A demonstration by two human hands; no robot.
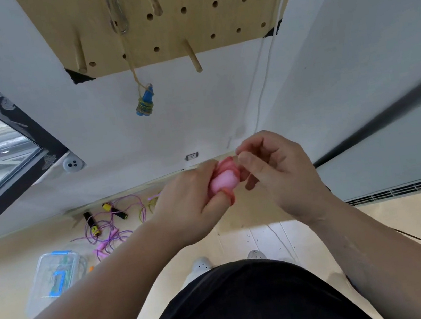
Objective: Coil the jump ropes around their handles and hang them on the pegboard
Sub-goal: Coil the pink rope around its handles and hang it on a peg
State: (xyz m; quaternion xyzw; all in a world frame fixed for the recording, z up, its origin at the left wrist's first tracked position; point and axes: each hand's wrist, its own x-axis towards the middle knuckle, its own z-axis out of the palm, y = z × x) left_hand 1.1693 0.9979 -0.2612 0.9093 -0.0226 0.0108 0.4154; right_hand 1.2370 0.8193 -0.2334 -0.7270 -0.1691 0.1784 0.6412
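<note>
My left hand (190, 205) grips the pink handles (224, 181) of a jump rope, with its red-pink cord wound around them and a loop over my thumb. My right hand (277, 174) pinches the cord's end just above the handles. The wooden pegboard (166, 27) hangs on the wall ahead, with several pegs sticking out. A coiled rope with blue handles (146, 102) dangles from it on a yellowish cord. More ropes lie tangled on the floor at left: purple cord (110, 227) with black-and-yellow handles (92, 224) and pink handles (101, 249).
A clear plastic box with blue latches (56, 279) sits on the floor at lower left. A window frame (8, 112) runs along the left wall. A white cord (263, 79) hangs down the wall right of the pegboard. My shoes (201, 264) are below.
</note>
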